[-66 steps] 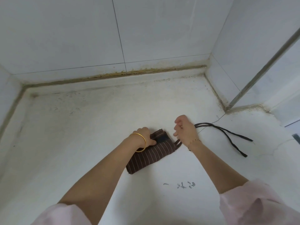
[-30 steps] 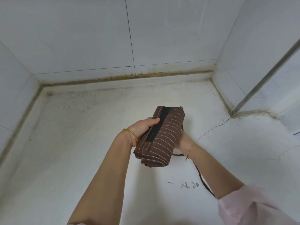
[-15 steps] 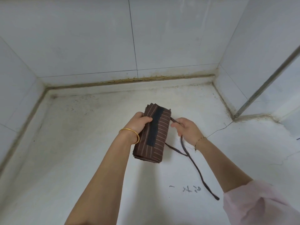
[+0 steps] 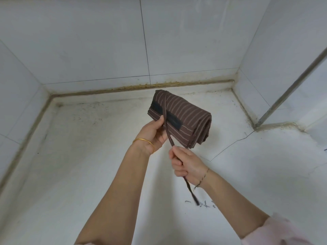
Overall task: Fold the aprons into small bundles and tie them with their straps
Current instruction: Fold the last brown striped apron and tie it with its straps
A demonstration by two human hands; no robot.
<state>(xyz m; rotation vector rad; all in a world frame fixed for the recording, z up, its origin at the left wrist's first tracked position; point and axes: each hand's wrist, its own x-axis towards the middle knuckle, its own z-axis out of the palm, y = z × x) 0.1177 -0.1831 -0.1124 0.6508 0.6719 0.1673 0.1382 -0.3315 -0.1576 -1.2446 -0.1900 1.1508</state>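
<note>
White tiled walls [image 4: 88,41] meet in a corner behind a white, stained table [image 4: 79,156]. The folded apron [image 4: 187,117], brown with thin pale stripes and a black band [image 4: 169,118] on its front, is held up in the air above this table, tilted, with its rolled edge to the right.

1 dark strap [image 4: 167,129] runs from the top edge of the bundle down across the black band and leaves it at the lower side. The left hand [image 4: 152,133] holds the bundle at its lower left end: the thumb presses on the front just beside the strap, and the other fingers are hidden behind the cloth. The right hand [image 4: 185,163] is just below the lower corner of the bundle, its fingers curled into a fist around the strap, which looks tight between bundle and fist. The free end of the strap hangs down under this fist.

A gold bangle [image 4: 143,140] is on the left wrist, a thin bracelet [image 4: 203,177] on the right. Some dark scribbled marks [image 4: 207,204] are on the table near the strap's end.
</note>
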